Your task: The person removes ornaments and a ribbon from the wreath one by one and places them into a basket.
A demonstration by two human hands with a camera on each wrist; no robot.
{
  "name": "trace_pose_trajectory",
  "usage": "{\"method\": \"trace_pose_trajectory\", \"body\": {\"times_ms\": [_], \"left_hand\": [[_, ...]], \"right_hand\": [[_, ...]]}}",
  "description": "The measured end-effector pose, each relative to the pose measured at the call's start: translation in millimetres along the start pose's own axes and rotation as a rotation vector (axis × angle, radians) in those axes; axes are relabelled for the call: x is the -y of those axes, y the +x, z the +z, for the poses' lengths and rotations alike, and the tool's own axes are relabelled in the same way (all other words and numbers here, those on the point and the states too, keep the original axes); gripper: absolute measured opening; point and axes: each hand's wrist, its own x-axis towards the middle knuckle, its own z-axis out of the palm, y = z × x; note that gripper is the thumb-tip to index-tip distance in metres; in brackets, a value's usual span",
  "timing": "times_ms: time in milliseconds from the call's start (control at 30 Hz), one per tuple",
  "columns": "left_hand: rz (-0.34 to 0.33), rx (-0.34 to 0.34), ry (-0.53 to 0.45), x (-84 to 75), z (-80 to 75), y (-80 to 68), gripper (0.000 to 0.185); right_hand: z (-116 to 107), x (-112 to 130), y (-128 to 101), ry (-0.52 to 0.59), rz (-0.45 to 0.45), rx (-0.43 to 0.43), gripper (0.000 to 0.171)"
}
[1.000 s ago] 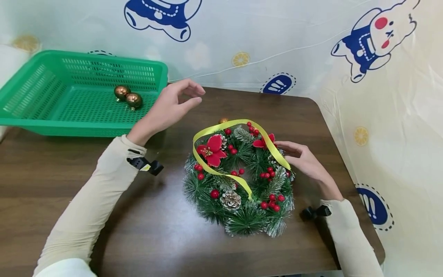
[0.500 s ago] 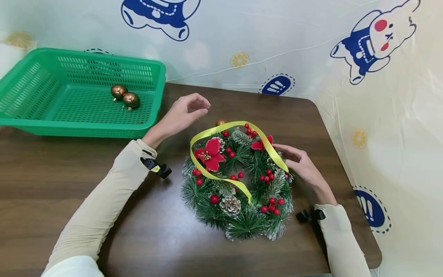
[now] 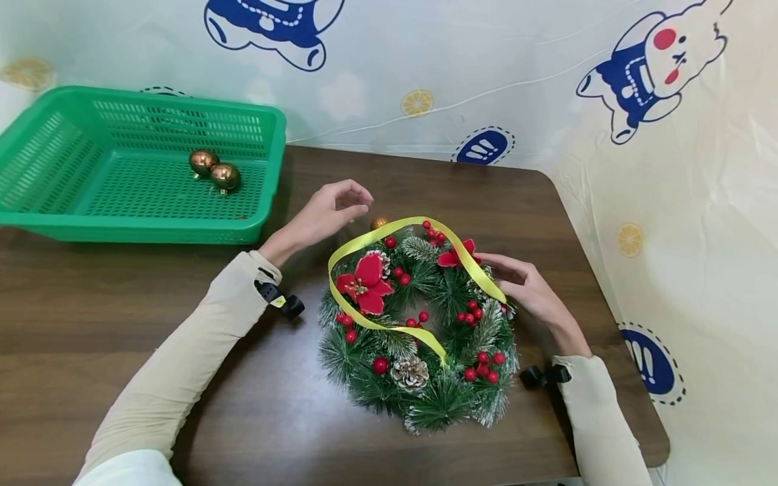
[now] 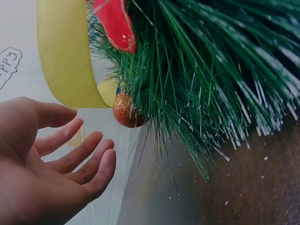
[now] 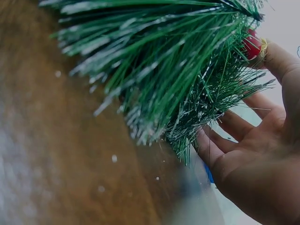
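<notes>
A green Christmas wreath [image 3: 446, 398] lies on the table, trimmed with red poinsettias [image 3: 366, 283], red berries and a frosted pinecone [image 3: 410, 373]. A yellow ribbon [image 3: 365, 237] loops over it. At its far left edge is an orange glittery bauble [image 4: 126, 111], partly covered by needles. My left hand [image 3: 328, 212] hovers left of that bauble with fingers relaxed and apart from it, holding nothing. On the right, my right hand [image 3: 529, 287] holds the wreath's edge: the thumb lies near a red piece, and the fingers go in behind the needles, tips hidden.
A green plastic basket [image 3: 152, 233] stands at the back left with two bronze baubles [image 3: 214, 170] in it. A patterned cloth [image 3: 486, 74] hangs behind the brown table [image 3: 273, 418], whose right edge lies just beyond my right arm.
My left hand has moved right and toward me, from beside the basket to near the orange bauble. The wreath has shifted slightly toward me. My right hand stays at its edge.
</notes>
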Motion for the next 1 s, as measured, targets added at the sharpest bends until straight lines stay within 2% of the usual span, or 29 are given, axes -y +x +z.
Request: {"method": "trace_pose_trajectory", "body": {"times_ms": [233, 733, 1000], "left_hand": [[-0.004, 0.027, 0.002, 3.8, 8.8, -1.2, 0.024], [0.049, 0.114, 0.029, 12.2, 26.6, -0.2, 0.034], [0.056, 0.106, 0.018, 14.3, 30.1, 1.2, 0.033]], "right_hand": [[1.2, -0.8, 0.3, 0.010, 0.004, 0.002, 0.046], [1.3, 1.1, -1.1, -0.004, 0.011, -0.009, 0.046], [0.8, 1.2, -1.5, 0.011, 0.018, -0.005, 0.046]]}}
